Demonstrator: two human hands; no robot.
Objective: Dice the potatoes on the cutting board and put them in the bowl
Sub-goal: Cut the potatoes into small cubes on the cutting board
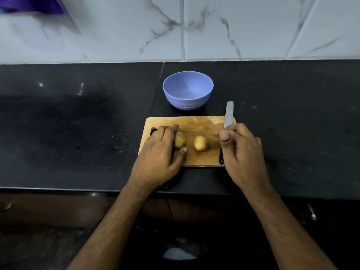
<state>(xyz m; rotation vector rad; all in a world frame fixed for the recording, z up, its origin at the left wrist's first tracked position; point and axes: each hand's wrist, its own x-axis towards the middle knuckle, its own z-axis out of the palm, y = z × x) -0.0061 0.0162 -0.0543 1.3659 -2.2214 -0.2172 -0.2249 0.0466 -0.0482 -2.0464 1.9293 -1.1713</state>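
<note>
Head view: wooden cutting board (196, 123) on black counter (78, 123), blue bowl (188, 90) just behind it, nothing visible inside. Two whole potatoes on the board. Left hand (161, 152) cups the left potato (179, 140), fingers curled over its top, thumb at its near end. Right potato (200, 143) sits free mid-board, apart from both hands. Right hand (241, 151) at board's right edge, fingers wrapped around the knife (228, 114) handle, thumb up; blade points away toward the wall, tip past the board.
</note>
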